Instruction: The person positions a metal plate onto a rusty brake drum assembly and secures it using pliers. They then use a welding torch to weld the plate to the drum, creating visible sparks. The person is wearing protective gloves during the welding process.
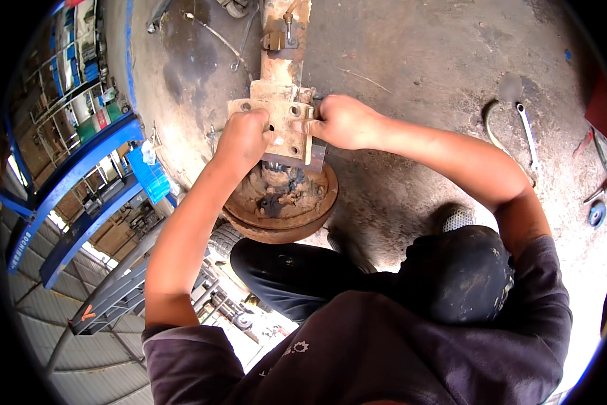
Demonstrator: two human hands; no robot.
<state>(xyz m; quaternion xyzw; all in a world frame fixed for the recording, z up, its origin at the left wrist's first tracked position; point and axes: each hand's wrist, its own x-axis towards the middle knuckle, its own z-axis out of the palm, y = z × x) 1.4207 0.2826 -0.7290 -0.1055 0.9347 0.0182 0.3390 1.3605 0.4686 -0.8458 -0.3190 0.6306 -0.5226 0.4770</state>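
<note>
A tan, dirt-coated metal mounting plate (286,150) with several bolt holes lies across a rusty axle beam (281,71). My left hand (244,140) is closed at the plate's left side, with its thumb laid on the face. On the opposite edge, my right hand (349,123) grips with curled fingers and the thumb pressed against the plate. What the fingers touch underneath is hidden. Just below the plate, toward my knees, sits a round rusty brake drum (280,235), caked with dirt and dark grease.
To the right on the stained concrete floor lie a combination wrench (528,138), a curved metal strip (491,128) and a small blue ring (596,214). A cable (216,34) lies at the far left. Blue steel frames (81,165) and a blue basket (149,174) stand left.
</note>
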